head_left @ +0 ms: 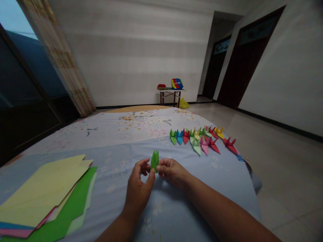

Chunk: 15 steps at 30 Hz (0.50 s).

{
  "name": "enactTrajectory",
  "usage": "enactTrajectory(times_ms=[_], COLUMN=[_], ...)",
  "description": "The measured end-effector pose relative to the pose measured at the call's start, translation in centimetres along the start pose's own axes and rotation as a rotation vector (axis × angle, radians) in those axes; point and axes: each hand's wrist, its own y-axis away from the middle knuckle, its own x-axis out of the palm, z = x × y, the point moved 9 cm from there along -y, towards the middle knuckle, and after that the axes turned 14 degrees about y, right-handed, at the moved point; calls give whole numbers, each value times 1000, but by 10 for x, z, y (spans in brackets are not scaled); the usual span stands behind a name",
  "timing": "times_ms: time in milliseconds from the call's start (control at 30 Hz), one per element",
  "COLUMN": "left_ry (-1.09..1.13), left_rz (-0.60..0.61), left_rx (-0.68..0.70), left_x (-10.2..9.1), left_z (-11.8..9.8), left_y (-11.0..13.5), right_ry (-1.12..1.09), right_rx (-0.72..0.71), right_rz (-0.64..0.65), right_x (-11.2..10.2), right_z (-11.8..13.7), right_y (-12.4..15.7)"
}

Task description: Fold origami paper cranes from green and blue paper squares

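A green folded paper (154, 161) is being gripped at its lower left by the fingers of the left hand (139, 183) and at its lower right by the pinched fingers of the right hand (173, 172). It is being held upright, points up, over the blue floral cloth (118, 191) by which the surface is being covered. Right of and beyond the green folded paper, multicoloured paper cranes (204, 144) are being supported in rough rows; left of it, stacked coloured sheets (47, 186), yellow uppermost.
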Motion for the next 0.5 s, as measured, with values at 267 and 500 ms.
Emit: enactTrajectory(times_ms=[267, 500], left_ry=[283, 338], left_rz=[-42, -16], left_rx=[-200, -281], left_x=[1, 4], left_z=[23, 36], left_y=[-5, -6], right_ry=[115, 284], right_rx=[6, -8], right_rz=[-63, -141], right_x=[-9, -15], right_z=[2, 12], right_y=[0, 3])
